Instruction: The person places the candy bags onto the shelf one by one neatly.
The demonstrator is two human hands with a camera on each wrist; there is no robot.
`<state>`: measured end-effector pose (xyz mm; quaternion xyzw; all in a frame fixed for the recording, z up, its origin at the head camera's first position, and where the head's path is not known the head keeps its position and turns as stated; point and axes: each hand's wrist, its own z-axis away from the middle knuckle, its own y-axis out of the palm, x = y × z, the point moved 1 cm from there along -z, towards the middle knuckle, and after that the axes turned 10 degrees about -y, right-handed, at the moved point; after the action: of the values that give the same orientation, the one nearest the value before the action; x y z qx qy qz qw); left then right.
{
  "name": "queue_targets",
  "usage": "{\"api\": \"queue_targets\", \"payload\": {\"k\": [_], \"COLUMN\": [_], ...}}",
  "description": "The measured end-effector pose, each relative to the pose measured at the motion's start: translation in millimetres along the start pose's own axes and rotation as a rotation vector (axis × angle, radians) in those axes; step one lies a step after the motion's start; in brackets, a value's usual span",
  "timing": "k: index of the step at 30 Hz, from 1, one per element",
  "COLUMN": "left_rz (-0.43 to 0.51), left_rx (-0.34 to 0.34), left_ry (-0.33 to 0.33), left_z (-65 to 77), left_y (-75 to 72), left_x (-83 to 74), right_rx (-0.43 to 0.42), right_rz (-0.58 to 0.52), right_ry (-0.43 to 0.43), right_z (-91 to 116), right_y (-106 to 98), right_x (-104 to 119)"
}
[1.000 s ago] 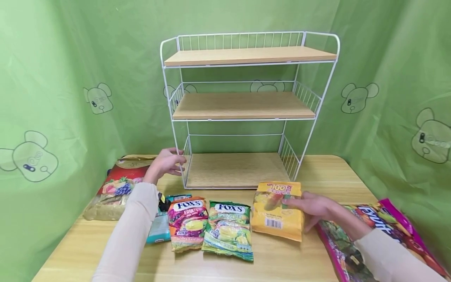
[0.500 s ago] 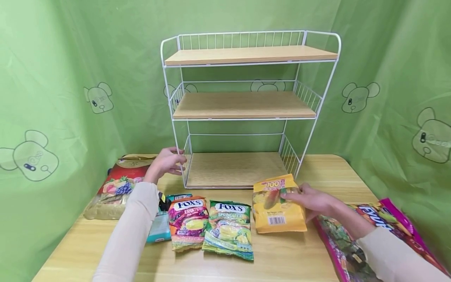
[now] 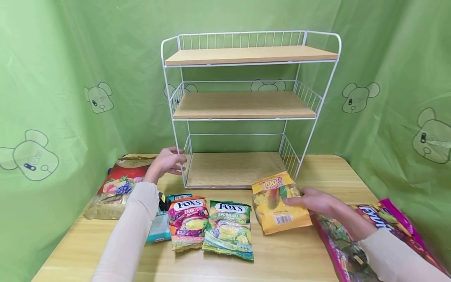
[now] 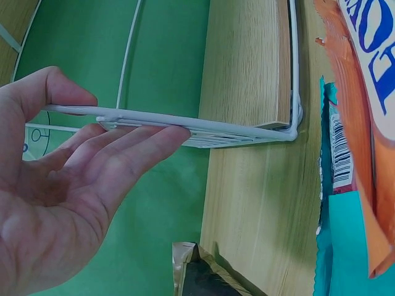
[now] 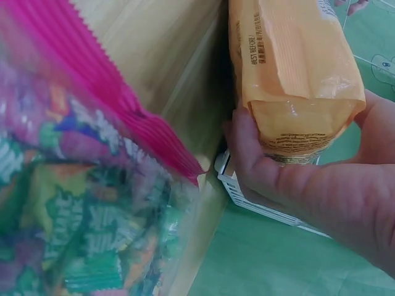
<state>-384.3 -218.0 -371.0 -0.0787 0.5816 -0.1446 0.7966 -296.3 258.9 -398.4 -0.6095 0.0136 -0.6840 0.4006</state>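
Observation:
My right hand (image 3: pixel 318 201) holds a yellow candy bag (image 3: pixel 282 209) marked "100", with the thumb on its front. The right wrist view shows the bag's orange side (image 5: pixel 296 68), with fingers behind it. My left hand (image 3: pixel 167 162) grips the left front post of a white three-tier wire rack (image 3: pixel 251 60) with wooden shelves. In the left wrist view the thumb (image 4: pixel 68 92) lies on one side of the post and the fingers lie on the other. A green Fox's bag (image 3: pixel 229 231) and an orange Fox's bag (image 3: pixel 188 225) lie in front of the rack.
A teal bag (image 3: pixel 160 227) lies partly under the orange one. To the left is a large red and gold bag (image 3: pixel 121 190). A big pink-edged candy bag (image 3: pixel 391 231) lies at the right, under my right forearm. Green curtain (image 3: pixel 102 51) surrounds the table (image 3: pixel 282 258).
The yellow bag has shifted slightly back and tilted, its top edge turning toward the left, as my right hand moved with it. The left hand has stayed on the post.

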Motion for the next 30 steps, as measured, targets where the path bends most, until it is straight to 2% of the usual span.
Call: {"api": "queue_targets", "payload": {"k": [7,11,16,30], "left_rz": [0.008,0.008,0.006,0.006], "left_rx": [-0.001,-0.005,-0.001,-0.007], "left_ry": [-0.001,0.005,0.007,0.008], "left_z": [-0.8,-1.4,-1.4,0.3], "left_y": [-0.4,-0.5,-0.2,1.5], "left_x": [0.4,0.6,2.1,0.6], "right_rx": [0.017,0.017,-0.025,-0.141], "right_rz": [-0.152,-0.180,-0.208,-0.131], "right_ry": [0.029,0.018,-0.001,-0.031], "right_z": [-0.7,0.4,3.8,0.8], "right_y": [3.6,3.3,2.3,7.7], "right_x": [-6.2,-8.9,-7.4,1.5]}}
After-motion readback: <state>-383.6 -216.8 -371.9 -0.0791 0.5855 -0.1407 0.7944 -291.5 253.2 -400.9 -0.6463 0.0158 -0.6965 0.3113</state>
